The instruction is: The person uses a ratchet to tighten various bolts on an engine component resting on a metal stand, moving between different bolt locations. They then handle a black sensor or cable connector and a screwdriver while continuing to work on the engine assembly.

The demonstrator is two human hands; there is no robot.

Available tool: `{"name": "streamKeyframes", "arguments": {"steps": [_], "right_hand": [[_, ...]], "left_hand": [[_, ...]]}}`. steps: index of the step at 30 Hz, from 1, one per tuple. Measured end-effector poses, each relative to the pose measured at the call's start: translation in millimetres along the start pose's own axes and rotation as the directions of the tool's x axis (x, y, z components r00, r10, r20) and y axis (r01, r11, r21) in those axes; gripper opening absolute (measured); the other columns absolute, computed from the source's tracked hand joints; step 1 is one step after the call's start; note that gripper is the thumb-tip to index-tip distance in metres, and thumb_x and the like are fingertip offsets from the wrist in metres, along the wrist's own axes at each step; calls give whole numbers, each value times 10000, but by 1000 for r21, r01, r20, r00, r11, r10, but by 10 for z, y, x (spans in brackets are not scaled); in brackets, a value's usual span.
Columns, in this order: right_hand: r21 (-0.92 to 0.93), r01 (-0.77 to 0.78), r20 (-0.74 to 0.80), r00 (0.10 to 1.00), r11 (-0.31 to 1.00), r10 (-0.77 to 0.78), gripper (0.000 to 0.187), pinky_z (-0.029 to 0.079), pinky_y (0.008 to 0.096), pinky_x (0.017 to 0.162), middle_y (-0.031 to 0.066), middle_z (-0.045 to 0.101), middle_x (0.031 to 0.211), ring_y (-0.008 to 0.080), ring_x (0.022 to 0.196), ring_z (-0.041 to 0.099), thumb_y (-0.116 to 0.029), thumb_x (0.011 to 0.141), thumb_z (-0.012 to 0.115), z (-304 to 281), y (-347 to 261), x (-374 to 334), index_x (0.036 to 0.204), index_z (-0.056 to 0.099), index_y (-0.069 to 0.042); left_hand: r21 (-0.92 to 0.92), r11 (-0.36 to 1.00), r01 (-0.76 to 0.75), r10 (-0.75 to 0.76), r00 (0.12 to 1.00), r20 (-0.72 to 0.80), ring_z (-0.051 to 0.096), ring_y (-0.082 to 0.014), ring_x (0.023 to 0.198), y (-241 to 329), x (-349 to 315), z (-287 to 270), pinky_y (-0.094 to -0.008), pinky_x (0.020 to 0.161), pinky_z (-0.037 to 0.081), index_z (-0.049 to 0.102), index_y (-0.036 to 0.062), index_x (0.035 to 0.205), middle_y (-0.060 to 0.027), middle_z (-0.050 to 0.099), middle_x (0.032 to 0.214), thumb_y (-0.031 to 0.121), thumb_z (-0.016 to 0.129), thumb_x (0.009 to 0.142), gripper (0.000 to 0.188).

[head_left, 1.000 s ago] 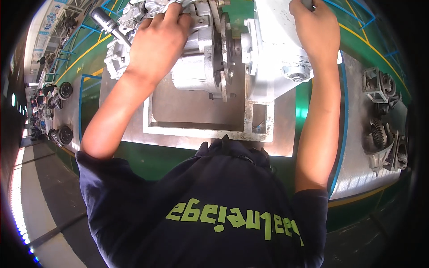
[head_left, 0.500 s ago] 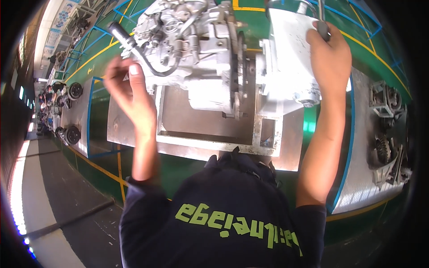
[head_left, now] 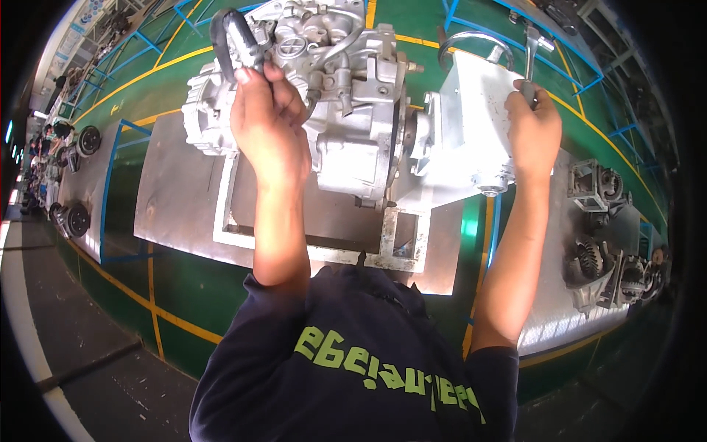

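Note:
A grey-silver gearbox casing (head_left: pixel 353 110) stands in front of me, joined at its right side to a white metal stand (head_left: pixel 471 110). My left hand (head_left: pixel 272 125) is closed at the casing's upper left. Its fingers pinch the lower end of a dark hose with a silver sleeve (head_left: pixel 241 40), which curves up and over above them. My right hand (head_left: pixel 534 129) is wrapped round the dark handle of a ratchet wrench (head_left: pixel 532 55). Its chrome head points up and away, beside the white stand.
Under the casing is a white metal frame (head_left: pixel 405 259) on a grey metal-topped table (head_left: pixel 169 199). A handwheel (head_left: pixel 471 43) sits behind the stand. Gear parts (head_left: pixel 589 261) lie on a side table at right. Blue rails (head_left: pixel 107 191) and yellow lines mark the green floor.
My left hand has gone from open beside the casing to gripping the hose, now bent upright. My view has shifted. The ratchet wrench stays in my right hand, its head now in view.

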State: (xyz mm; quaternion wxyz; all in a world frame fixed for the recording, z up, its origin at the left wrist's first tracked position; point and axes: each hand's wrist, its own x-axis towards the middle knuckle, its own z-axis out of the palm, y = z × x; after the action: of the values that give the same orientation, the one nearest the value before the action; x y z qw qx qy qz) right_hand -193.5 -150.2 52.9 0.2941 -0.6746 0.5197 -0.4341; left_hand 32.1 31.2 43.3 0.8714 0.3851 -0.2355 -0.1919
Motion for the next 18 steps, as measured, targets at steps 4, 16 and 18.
{"name": "streamKeyframes", "arguments": {"steps": [4, 16, 18], "right_hand": [[-45, 22, -56, 998, 999, -25, 444, 487, 290, 739, 76, 652, 780, 156, 713, 593, -261, 800, 661, -16, 36, 18, 1125, 713, 36], [-26, -21, -46, 999, 999, 20, 425, 420, 250, 669, 9, 611, 771, 96, 678, 533, -215, 822, 637, 27, 17, 14, 1153, 708, 42], [-22, -35, -41, 999, 999, 34, 426, 462, 271, 719, 30, 628, 773, 125, 698, 556, -232, 813, 651, 9, 44, -9, 1132, 711, 44]], "left_hand": [[-56, 998, 28, -23, 995, 94, 239, -50, 540, -51, 18, -88, -230, 478, 206, 542, 72, 965, 69, 310, 664, 346, 471, 1119, 322], [74, 997, 3, -7, 998, 55, 273, -42, 531, -61, 83, -57, -236, 498, 228, 565, 75, 951, 58, 397, 652, 402, 453, 1122, 385], [88, 996, 0, -1, 1000, 16, 280, -44, 534, -46, -13, -114, -234, 505, 235, 569, 70, 959, 55, 400, 648, 402, 454, 1123, 388]]}}
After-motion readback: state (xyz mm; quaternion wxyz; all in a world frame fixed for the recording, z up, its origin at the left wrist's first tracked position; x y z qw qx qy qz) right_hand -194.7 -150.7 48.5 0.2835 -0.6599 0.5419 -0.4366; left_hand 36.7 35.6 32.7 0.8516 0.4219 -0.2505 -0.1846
